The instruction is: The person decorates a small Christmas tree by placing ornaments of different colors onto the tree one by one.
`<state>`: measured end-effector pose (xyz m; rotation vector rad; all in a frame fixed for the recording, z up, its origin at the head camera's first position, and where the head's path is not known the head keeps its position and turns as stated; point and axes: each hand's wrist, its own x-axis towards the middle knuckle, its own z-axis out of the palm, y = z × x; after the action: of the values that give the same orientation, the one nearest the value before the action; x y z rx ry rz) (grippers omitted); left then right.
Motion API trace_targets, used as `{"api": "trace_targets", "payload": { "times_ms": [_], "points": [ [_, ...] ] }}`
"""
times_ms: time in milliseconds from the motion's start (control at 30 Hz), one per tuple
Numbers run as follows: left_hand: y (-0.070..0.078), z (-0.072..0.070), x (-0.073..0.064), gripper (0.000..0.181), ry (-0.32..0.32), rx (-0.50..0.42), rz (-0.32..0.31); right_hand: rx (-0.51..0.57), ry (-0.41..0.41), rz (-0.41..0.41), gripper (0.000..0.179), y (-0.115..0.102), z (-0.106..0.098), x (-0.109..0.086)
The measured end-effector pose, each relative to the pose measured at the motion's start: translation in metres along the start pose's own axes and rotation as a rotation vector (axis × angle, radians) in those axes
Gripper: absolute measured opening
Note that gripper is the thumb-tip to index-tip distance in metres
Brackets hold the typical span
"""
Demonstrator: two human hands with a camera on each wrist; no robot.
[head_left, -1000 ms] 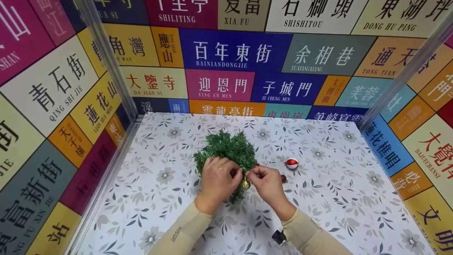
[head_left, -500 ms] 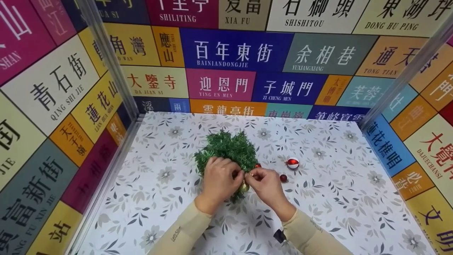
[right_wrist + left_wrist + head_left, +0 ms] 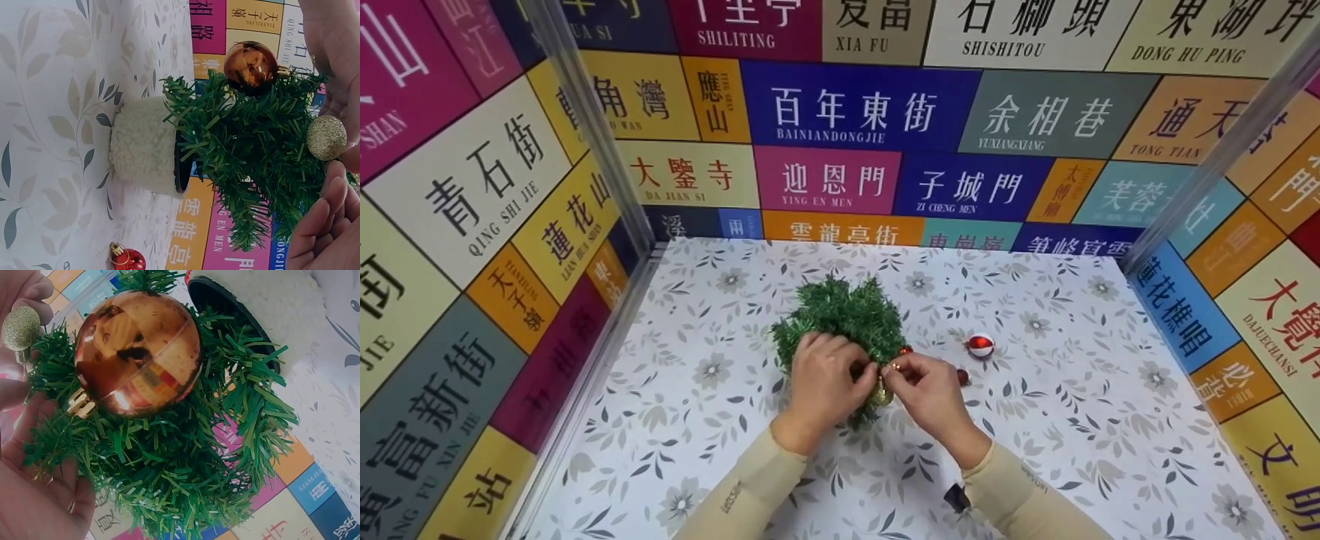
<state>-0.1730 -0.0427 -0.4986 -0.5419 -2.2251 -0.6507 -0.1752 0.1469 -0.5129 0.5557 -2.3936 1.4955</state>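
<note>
A small artificial Christmas tree (image 3: 847, 315) stands mid-table in the head view, its pale fuzzy pot (image 3: 143, 147) visible in the right wrist view. My left hand (image 3: 829, 379) has curled fingers at a branch on the tree's near side and holds it. Close beside it, my right hand (image 3: 926, 386) pinches at the top of a gold glitter bauble (image 3: 326, 138), which hangs below the fingertips. The thin loop between the hands is hard to make out. On the tree hangs a shiny copper bauble (image 3: 138, 354) with a gold cap.
Right of the tree lie a red-and-white bauble (image 3: 980, 346) and a dark red one (image 3: 963, 376), partly behind my right hand. A red spot (image 3: 906, 350) shows at the tree's right edge. Sign-printed walls (image 3: 855, 105) enclose the table's back and sides.
My right hand shifts slightly at the gold bauble, which sways a little; the dark red bauble is in turn hidden, shown and partly hidden. My left hand stays nearly still on the branch.
</note>
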Motion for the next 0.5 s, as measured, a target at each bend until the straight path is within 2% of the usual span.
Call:
{"api": "trace_targets", "payload": {
  "times_ms": [200, 333, 500],
  "points": [
    [-0.002, -0.005, -0.002, 0.014, -0.018, -0.028, -0.002, -0.016, 0.025, -0.021, 0.011, 0.001, -0.002, -0.002],
    [-0.006, -0.009, -0.004, 0.010, -0.005, -0.054, 0.000, -0.027, 0.040, -0.033, 0.010, 0.001, -0.003, -0.003],
    [-0.012, -0.014, -0.008, 0.015, 0.018, -0.082, 0.005, -0.005, 0.046, -0.051, 0.010, 0.000, -0.005, -0.003]
  ]
}}
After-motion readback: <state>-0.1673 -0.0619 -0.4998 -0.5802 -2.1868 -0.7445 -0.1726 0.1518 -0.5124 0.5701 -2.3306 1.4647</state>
